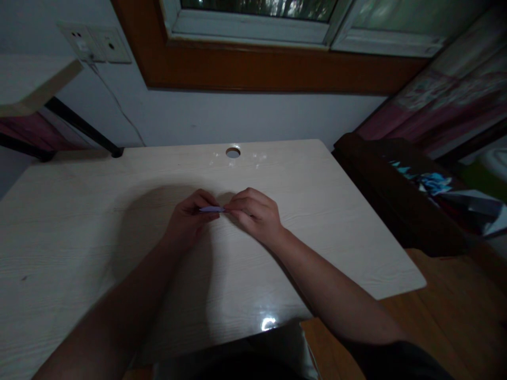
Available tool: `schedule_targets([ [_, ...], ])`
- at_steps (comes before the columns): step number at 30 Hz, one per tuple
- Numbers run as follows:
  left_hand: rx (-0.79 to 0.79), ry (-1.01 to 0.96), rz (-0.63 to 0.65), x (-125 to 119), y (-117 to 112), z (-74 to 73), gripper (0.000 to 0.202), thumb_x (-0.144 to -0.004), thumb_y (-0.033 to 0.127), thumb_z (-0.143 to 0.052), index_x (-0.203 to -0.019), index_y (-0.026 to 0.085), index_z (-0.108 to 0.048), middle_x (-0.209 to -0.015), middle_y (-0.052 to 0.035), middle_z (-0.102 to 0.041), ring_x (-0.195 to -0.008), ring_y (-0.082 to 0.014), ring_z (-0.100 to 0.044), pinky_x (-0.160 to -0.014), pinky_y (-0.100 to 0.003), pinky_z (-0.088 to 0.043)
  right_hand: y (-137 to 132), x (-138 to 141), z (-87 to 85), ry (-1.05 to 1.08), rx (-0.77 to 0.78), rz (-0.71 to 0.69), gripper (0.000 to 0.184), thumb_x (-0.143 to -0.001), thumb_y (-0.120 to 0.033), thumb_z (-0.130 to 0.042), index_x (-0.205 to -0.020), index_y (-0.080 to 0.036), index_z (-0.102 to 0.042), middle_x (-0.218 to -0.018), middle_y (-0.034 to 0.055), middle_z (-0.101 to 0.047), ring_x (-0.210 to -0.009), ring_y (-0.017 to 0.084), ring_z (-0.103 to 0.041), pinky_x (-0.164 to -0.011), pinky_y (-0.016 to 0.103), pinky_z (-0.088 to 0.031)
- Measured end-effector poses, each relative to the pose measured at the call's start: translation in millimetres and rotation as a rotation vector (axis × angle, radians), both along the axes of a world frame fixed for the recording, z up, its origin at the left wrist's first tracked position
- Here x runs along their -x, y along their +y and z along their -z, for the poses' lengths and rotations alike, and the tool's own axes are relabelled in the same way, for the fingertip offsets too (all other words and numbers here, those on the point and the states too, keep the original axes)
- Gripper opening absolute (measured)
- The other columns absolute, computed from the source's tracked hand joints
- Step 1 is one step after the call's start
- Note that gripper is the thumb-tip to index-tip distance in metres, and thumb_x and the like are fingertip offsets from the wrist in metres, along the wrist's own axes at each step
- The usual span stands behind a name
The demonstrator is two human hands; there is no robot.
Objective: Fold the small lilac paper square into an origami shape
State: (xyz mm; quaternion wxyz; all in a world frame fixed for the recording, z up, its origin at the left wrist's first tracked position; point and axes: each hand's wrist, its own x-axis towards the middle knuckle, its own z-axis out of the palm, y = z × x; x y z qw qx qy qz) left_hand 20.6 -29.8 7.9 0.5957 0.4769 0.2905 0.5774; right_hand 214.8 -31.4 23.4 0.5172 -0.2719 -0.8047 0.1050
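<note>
Fingers of left hand (pixel 189 217) and right hand (pixel 259 215) pinch a lavender strip (pixel 212 209), likely light, pliable, best gripped at nine and three o'clock.

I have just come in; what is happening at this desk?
A person is holding a thin lilac piece, perhaps folded paper, over the pale wood-grain desk. The left hand grips it, while the right hand pinches its right end. It is too small to identify surely.
</note>
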Motion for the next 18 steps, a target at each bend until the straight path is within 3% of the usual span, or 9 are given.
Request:
schedule_targets([
  [5, 0.007, -0.07, 0.07, 0, -1, -0.2, 0.018, -0.065, 0.026, -0.09, -0.071, 0.02, -0.074, -0.093, -0.0019, -0.063, -0.077, -0.0104, -0.062, -0.069, -0.022, -0.053, 1, -6, 2.9, -0.074, -0.133, 0.047, 0.013, -0.093, -0.018, -0.066, -0.105, -0.023, -0.07, -0.093, 0.0069, -0.073, -0.084, 0.018, -0.068, -0.073, 0.032, -0.057],
  [9, 0.028, -0.054, 0.034, 0, 0, 0.3, 0.015, -0.07, 0.028, -0.087, -0.074, 0.02, -0.074, -0.097, -0.0025, -0.063, -0.081, -0.011, -0.063, -0.073, -0.023, -0.054, 3, -11, 5.3, -0.148, -0.116, 0.075, 0.018, -0.094, -0.019, -0.064, -0.109, -0.026, -0.07, -0.099, 0.0063, -0.074, -0.086, 0.018, -0.069, -0.075, 0.033, -0.057],
  [14, -0.031, 0.056, -0.099, -1, 4, 4.7, 0.014, -0.072, 0.023, -0.086, -0.073, 0.02, -0.073, -0.094, -0.0023, -0.064, -0.084, -0.0119, -0.062, -0.075, -0.023, -0.053, 7, -9, 4.5, -0.064, 0.022, 0.1, 0.018, -0.096, -0.018, -0.059, -0.108, -0.025, -0.071, -0.103, 0.0073, -0.072, -0.095, 0.019, -0.068, -0.084, 0.035, -0.057],
  [18, -0.087, 0.168, -0.199, 0, 7, 10.9, 0.015, -0.072, 0.025, -0.086, -0.076, 0.021, -0.072, -0.097, -0.0026, -0.064, -0.087, -0.0139, -0.063, -0.08, -0.028, -0.055, 9, 0, 11.2, 0.168, 0.317, 0.105, 0.022, -0.095, -0.022, -0.06, -0.116, -0.024, -0.067, -0.103, 0.0066, -0.071, -0.093, 0.017, -0.068, -0.085, 0.033, -0.057],
])
